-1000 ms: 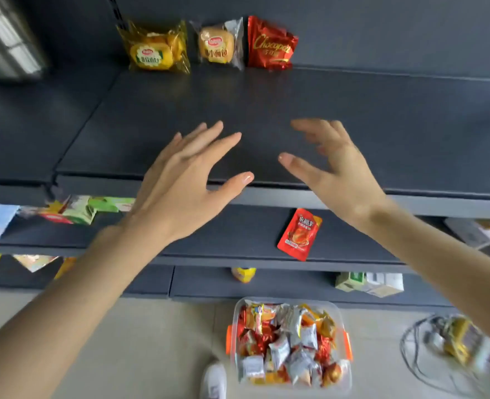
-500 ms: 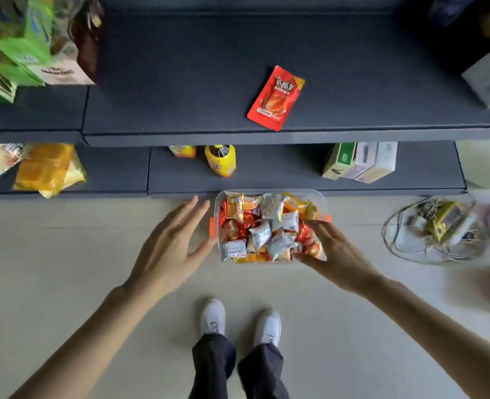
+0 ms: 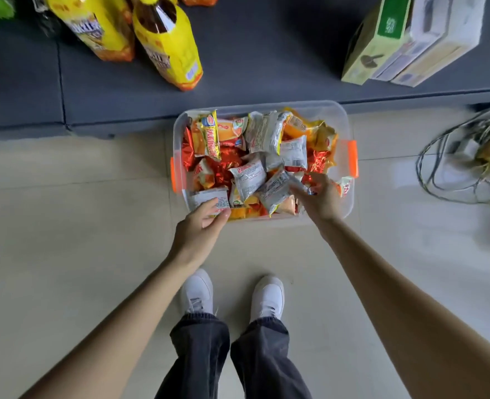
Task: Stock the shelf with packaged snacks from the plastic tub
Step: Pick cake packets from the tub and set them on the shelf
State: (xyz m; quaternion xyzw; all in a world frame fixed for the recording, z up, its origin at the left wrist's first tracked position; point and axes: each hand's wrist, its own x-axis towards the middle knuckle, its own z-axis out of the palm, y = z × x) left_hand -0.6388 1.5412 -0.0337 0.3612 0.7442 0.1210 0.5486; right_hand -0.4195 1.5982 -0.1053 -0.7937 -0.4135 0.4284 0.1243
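A clear plastic tub (image 3: pixel 344 118) with orange handles stands on the floor against the lowest dark grey shelf (image 3: pixel 266 67). It is heaped with several red, orange and white snack packets. My left hand (image 3: pixel 202 230) reaches over the tub's near left corner and pinches the edge of a white packet (image 3: pixel 206 197) between thumb and fingers. My right hand (image 3: pixel 320 198) is inside the tub at its near right, fingers curled round the end of a silvery white packet (image 3: pixel 274 188).
Two yellow bottles (image 3: pixel 168 44) stand on the lowest shelf at the left, and a row of boxes (image 3: pixel 405 44) at the right. A tangle of cables (image 3: pixel 465 165) lies on the tiled floor to the right. My white shoes (image 3: pixel 197 292) are just behind the tub.
The view dropped from the upper shelf down to the tub. Both hands went from open in the air to the tub, and each now holds a white packet.
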